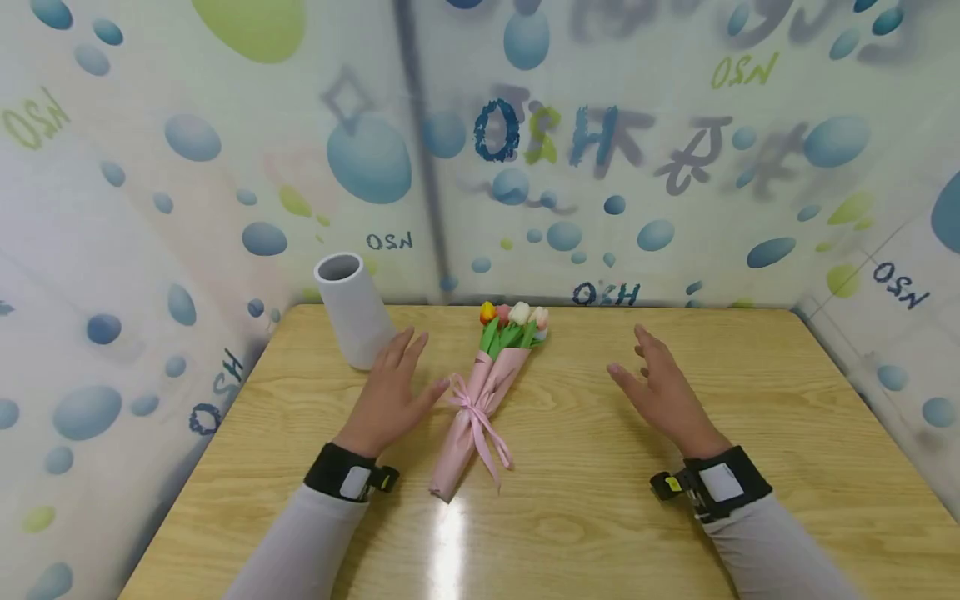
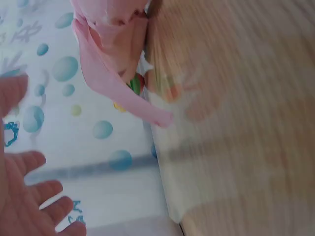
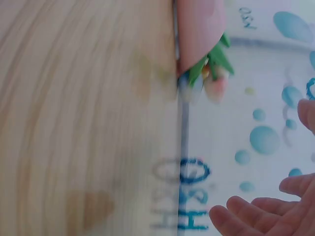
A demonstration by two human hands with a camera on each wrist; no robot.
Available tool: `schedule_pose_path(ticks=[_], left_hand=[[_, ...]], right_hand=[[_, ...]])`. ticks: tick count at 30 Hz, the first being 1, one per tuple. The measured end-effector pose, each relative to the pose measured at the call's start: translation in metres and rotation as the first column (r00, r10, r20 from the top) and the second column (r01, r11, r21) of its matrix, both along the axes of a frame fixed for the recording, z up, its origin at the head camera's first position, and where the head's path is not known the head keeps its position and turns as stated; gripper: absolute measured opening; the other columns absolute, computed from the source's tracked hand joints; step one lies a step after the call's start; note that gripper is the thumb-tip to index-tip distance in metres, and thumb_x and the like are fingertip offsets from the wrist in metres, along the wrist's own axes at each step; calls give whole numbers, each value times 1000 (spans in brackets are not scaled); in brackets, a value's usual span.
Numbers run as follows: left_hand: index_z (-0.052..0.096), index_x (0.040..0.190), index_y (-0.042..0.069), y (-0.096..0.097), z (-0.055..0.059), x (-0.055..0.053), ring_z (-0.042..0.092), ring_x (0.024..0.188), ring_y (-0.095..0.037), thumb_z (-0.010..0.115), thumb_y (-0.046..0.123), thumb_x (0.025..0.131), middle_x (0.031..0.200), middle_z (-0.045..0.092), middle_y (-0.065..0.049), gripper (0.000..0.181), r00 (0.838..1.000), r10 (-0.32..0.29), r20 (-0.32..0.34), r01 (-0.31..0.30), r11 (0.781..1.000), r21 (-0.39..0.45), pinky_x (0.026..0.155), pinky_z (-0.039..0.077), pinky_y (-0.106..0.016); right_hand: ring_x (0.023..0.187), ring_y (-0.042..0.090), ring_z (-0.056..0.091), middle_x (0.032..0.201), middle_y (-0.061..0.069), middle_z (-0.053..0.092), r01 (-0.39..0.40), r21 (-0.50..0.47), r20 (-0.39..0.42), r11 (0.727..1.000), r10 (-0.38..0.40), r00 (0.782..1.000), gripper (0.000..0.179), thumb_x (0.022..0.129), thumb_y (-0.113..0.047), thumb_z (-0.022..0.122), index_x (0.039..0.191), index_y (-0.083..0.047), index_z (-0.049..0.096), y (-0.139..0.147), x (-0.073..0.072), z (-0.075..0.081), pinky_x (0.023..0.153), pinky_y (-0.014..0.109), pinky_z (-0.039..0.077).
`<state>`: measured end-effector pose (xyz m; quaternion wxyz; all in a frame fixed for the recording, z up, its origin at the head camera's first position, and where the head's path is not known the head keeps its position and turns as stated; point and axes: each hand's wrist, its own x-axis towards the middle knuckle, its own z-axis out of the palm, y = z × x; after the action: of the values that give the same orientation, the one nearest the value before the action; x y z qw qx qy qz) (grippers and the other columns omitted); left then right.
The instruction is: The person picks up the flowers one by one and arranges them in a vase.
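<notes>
Pink-wrapped bouquet [image 1: 491, 388] between left hand [image 1: 388, 398] and right hand [image 1: 666, 397], both open and empty; nearer left, long axis slanting away rightward.

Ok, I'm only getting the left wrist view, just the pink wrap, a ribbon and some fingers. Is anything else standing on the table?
Observer: Yes, the head view shows a white vase standing toward the far left of the table.
Operator: Is the right grip holding anything?
Observer: No, the right grip is empty.
Operator: Any white flowers in there?
Observer: Yes, the head view shows a white flower at the far end of the bouquet.
</notes>
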<state>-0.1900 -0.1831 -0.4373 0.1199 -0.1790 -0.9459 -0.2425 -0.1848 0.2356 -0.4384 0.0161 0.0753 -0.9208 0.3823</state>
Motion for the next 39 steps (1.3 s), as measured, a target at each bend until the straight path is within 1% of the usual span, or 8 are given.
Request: schedule_pose_path(ticks=[7,15,20,24,28,31,34,39], left_hand=[[40,155,-1,14,7,-11,36,148,-47,67,31,102,161,37,-27,68,999,33,-12,-30,988,152,122,34,-62],[39,157,2,34,5,-24,33,153,-41,62,33,104,162,38,-23,65,992,-13,123,-17,970,241,126,29,-58],[38,158,5,44,0,-27,44,145,-40,61,34,105,161,39,-20,65,977,-41,207,-27,948,316,118,43,-55],[38,158,4,48,-2,-29,50,140,-39,61,34,105,159,41,-19,64,964,-68,256,-27,937,350,112,50,-51],[37,158,4,48,-2,-30,49,141,-40,61,34,105,160,40,-19,66,936,-104,336,-35,922,384,111,51,-53],[37,159,6,48,-1,-32,50,142,-40,61,38,104,161,41,-17,67,908,-118,403,-60,914,402,110,51,-55],[36,160,8,49,0,-33,52,140,-38,61,39,104,160,43,-17,68,881,-134,454,-72,910,409,107,54,-54],[38,159,5,49,-2,-35,55,137,-37,62,36,104,158,47,-18,68,853,-187,488,-51,899,434,103,57,-51]], right_hand=[[151,44,36,172,22,18,-6,-153,50,988,14,999,86,106,-51,53,167,-10,10,-33,-5,3,116,62,42],[148,39,44,171,16,25,15,-208,147,978,17,989,83,105,-51,57,167,-12,18,-67,-13,-5,114,61,45],[146,37,46,169,16,29,11,-259,188,966,40,981,82,104,-51,57,166,-12,19,-80,-15,-7,113,59,47],[142,38,50,167,18,32,21,-357,221,934,62,973,79,106,-47,57,166,-11,20,-92,-17,-6,111,56,50],[130,40,61,163,19,36,47,-427,242,903,64,968,77,105,-45,58,165,-10,23,-105,-18,-7,107,54,53],[125,37,65,160,17,40,77,-414,262,907,37,964,76,104,-46,59,163,-11,26,-114,-20,-9,106,52,54],[126,34,63,158,15,42,98,-399,276,912,18,961,75,103,-45,62,161,-11,30,-124,-21,-12,105,49,56],[137,34,56,160,16,40,105,-447,265,888,19,964,73,102,-38,64,160,-9,31,-139,-21,-19,105,48,57]])
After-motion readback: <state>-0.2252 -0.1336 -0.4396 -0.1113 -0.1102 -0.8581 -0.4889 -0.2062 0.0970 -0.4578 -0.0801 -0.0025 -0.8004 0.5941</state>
